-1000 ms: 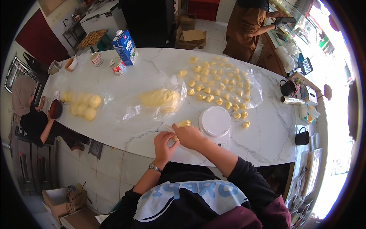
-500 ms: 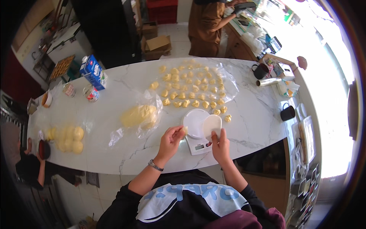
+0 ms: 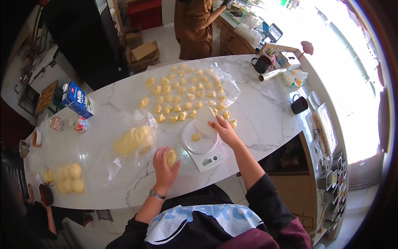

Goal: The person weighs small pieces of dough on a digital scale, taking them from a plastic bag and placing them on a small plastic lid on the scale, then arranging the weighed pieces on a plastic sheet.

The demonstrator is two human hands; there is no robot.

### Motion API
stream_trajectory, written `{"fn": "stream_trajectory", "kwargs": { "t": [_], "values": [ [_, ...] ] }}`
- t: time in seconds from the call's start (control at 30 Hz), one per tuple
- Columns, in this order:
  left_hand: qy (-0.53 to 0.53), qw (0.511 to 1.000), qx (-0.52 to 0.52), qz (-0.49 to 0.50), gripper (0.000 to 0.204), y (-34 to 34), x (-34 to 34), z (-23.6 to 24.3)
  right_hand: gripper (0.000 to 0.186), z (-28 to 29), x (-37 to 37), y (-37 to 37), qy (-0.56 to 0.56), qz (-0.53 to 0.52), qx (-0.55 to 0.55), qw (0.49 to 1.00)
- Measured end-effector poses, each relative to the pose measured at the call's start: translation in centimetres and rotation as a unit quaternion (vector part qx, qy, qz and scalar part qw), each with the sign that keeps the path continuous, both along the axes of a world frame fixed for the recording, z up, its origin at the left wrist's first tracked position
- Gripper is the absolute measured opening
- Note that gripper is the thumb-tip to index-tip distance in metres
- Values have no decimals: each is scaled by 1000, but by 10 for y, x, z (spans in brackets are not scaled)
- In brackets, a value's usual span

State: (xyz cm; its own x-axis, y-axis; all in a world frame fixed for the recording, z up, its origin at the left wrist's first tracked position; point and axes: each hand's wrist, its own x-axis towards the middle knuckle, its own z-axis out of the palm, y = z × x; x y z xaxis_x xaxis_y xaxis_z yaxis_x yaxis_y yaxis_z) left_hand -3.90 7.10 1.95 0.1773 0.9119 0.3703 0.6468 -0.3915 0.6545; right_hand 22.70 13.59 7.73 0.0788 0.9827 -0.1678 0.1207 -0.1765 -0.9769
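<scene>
My left hand (image 3: 165, 169) curls around a lump of yellow dough (image 3: 171, 157) low over the marble table, left of a white kitchen scale (image 3: 214, 161). A flat white dough scraper (image 3: 203, 121) is in my right hand (image 3: 224, 132), gripped by one end above the far side of the scale. On the round weighing plate (image 3: 191, 146) sits one small dough piece (image 3: 196, 136). Beyond the scale, many small dough pieces (image 3: 191, 97) lie in rows on a clear plastic sheet (image 3: 229, 86). A big dough mass (image 3: 133, 140) rests partly under plastic on the left.
Smooth dough balls (image 3: 76, 170) sit at the table's left end, near another person's hand (image 3: 44, 204). Behind them stand a blue milk carton (image 3: 77, 99) and cans (image 3: 78, 123). Dark mugs (image 3: 299, 104) stand on the right. Another person (image 3: 194, 29) is at the far counter.
My left hand has moved left and nearer and now holds a larger dough lump. A small piece now lies on the scale. The scraper has shifted farther away. The view has turned.
</scene>
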Motion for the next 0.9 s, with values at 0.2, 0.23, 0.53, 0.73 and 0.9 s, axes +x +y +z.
{"fn": "stream_trajectory", "kwargs": {
  "t": [0.2,0.23,0.53,0.73,0.9],
  "values": [
    [-59,998,-13,-36,53,-11,-9,-5,39,-25,-13,39,-56,55,-36,996],
    [-64,997,-14,-33,52,-11,-9,-5,38,-29,-13,37,-49,55,-33,997],
    [-70,995,-26,-62,27,-12,-13,-14,32,-42,-9,-10,-7,-1,-36,999],
    [-35,998,-20,-40,36,-11,-2,0,21,-44,-2,-45,97,-154,103,978],
    [-54,998,-18,0,43,-10,-3,-8,14,-63,32,-77,17,-305,207,929]
  ]
}}
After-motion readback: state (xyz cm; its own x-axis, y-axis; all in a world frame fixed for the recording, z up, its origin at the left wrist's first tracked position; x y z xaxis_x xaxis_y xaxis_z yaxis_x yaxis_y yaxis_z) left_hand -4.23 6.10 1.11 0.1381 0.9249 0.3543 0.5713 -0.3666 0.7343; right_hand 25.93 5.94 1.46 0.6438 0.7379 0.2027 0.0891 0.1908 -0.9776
